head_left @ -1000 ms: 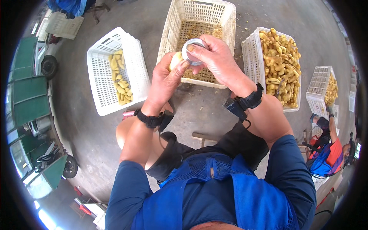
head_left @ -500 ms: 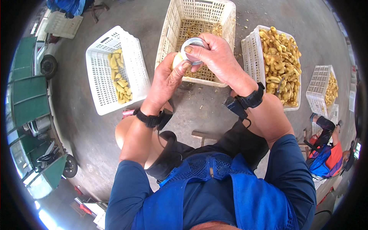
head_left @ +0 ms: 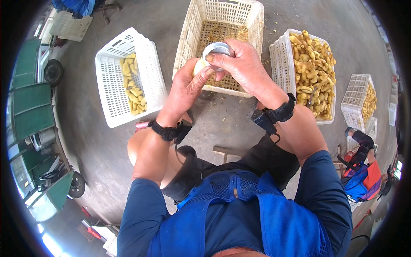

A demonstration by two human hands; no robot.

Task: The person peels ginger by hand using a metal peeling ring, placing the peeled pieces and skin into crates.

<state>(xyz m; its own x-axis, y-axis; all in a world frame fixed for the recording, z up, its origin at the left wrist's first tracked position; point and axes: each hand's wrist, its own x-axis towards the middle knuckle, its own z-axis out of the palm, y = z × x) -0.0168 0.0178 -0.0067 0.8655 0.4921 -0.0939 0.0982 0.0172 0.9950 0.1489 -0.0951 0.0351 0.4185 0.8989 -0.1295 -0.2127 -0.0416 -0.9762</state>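
Both my hands meet above the near part of the middle crate. My left hand (head_left: 185,89) is closed around a pale peeled piece of ginger (head_left: 198,67), mostly covered by the fingers. Against it my right hand (head_left: 249,67) presses a round silvery metal lid (head_left: 217,48), gripped by its rim with the thumb across it. Below them, the off-white crate (head_left: 185,43) has brown peelings (head_left: 219,31) scattered over its bottom. To the left, a white crate (head_left: 110,92) holds pale yellow peeled ginger (head_left: 133,92); at the right, unpeeled ginger (head_left: 311,64) fills another crate (head_left: 281,64).
A smaller crate (head_left: 353,96) of yellowish pieces stands farther right, with a seated person (head_left: 364,180) behind it. A low wooden stool edge (head_left: 229,151) shows between my legs. Along the left is a green vehicle (head_left: 34,107) with black wheels.
The metal lid has tilted in my right hand, showing less of its face, and shifted very slightly. My left hand keeps its grip on the ginger almost in place.
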